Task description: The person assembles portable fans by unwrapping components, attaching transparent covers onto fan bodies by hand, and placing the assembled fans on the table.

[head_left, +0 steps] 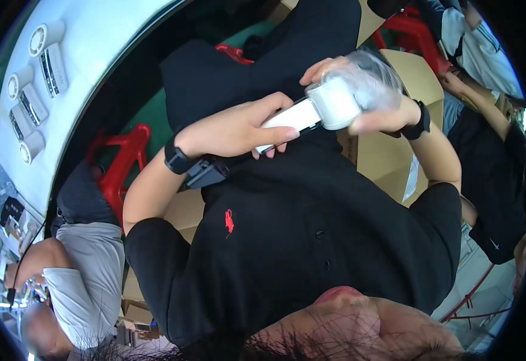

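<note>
A white handheld fan [293,123], with a flat handle and a rounded cylindrical head, is held over my lap. My left hand [245,126] is closed round its handle, thumb on top and fingertips underneath. At the head end, a crumpled clear plastic bag [374,66] lies in my right hand [389,114], which is smeared by motion. The right fingers curl around the bag close to the fan's head. I cannot tell whether the bag still covers part of the head.
Several similar white fans [32,102] lie on the curved white table [106,36] at left. Open cardboard boxes [395,162] stand to the right. A red stool [121,162] is at left, beside a person in a grey shirt [91,259]. Another person in black [491,174] works at right.
</note>
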